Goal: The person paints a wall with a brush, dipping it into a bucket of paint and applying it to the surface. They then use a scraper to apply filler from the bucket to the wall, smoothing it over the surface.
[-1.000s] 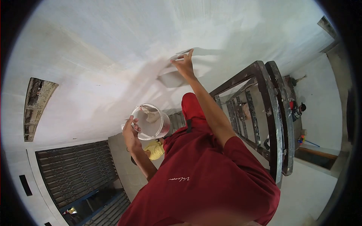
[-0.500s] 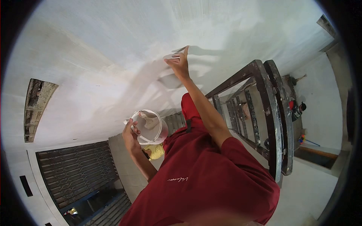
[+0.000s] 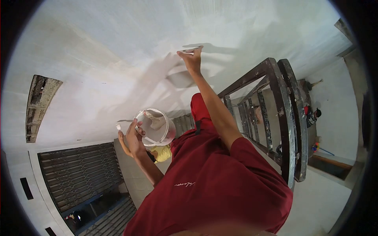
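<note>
My left hand (image 3: pixel 136 137) grips a whitish translucent plastic bucket (image 3: pixel 170 135) by its rim. Inside, off-white paste (image 3: pixel 158 122) clings to the wall of the bucket. Stretched up toward the pale wall (image 3: pixel 130 51), my right hand (image 3: pixel 191 59) has its thumb and fingers closed around something thin and flat, seen edge-on at the wall surface. What exactly it is cannot be made out. Shadows of my arm and the bucket fall across the wall.
A dark, paint-spattered ladder (image 3: pixel 275 94) stands to my right. Below the bucket is a person in yellow (image 3: pixel 162 153), whose raised hand (image 3: pixel 121 135) holds a small white object. Another person (image 3: pixel 313 117) is at far right. A metal folding gate (image 3: pixel 78 173) is lower left.
My right hand has shifted slightly right along the wall, its fingers drawn closer together. The bucket has risen a little in view. The other person's raised hand has come into sight beside it.
</note>
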Tool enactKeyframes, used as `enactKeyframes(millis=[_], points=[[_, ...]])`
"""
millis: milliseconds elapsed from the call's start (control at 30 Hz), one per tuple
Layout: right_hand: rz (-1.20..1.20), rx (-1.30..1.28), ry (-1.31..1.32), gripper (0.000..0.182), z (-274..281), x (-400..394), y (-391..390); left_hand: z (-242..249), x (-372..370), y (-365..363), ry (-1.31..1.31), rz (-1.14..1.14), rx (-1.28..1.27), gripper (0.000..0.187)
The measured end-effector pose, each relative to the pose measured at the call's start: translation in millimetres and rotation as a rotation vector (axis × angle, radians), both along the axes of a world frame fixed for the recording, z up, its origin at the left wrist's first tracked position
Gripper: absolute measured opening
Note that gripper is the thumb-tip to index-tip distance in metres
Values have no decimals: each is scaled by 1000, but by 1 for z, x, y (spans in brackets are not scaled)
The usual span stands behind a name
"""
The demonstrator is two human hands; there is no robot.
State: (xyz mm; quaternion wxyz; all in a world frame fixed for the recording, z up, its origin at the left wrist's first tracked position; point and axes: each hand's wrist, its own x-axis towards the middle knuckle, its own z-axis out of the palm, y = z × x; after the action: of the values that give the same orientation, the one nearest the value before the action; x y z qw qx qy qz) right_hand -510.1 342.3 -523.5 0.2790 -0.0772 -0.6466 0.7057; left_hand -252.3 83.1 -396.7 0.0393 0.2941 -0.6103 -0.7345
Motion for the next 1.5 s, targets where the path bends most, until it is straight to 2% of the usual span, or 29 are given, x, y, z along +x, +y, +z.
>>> enactKeyframes(millis=[67, 133, 200, 233, 333, 533, 633, 833, 1033, 1133, 1167, 1267, 1300, 1400, 1433, 1500], points=[[110, 21, 24, 56, 13, 20, 0, 5, -3, 5, 8, -25, 0, 37], [234, -192, 53, 59, 29, 40, -1, 9, -4, 8, 42, -40, 5, 34], [328, -614, 99, 60, 32, 50, 7, 13, -5, 12, 107, -38, 14, 28], [412, -664, -65, 50, 49, 67, 23, 18, -4, 14, 121, -69, 8, 27], [494, -860, -75, 46, 68, 91, 41, 41, -3, 26, 155, -142, -15, 27], [667, -841, 80, 36, 93, 115, 48, 67, -7, 42, 166, -223, -49, 27], [622, -860, 97, 26, 93, 113, 42, 68, -13, 45, 156, -223, -45, 26], [639, -913, -16, 10, 93, 115, 39, 68, -29, 57, 178, -302, -66, 29], [682, -786, -49, 7, 109, 134, 42, 95, -29, 75, 210, -370, -58, 28], [671, -418, -98, 5, 100, 132, 46, 96, -33, 67, 233, -410, -78, 28], [645, -167, -90, 12, 112, 139, 46, 103, -34, 71, 244, -414, -77, 28], [576, 267, -207, 23, 129, 153, 40, 109, -35, 74, 268, -445, -94, 31], [570, 410, -184, 33, 124, 152, 40, 111, -36, 76, 267, -468, -107, 32], [586, 504, -312, 37, 126, 158, 37, 119, -40, 84, 300, -551, -120, 34], [622, 419, -348, 46, 125, 159, 39, 121, -41, 86, 317, -579, -107, 35], [604, 333, -386, 44, 127, 165, 48, 124, -44, 89, 343, -613, -104, 37]])
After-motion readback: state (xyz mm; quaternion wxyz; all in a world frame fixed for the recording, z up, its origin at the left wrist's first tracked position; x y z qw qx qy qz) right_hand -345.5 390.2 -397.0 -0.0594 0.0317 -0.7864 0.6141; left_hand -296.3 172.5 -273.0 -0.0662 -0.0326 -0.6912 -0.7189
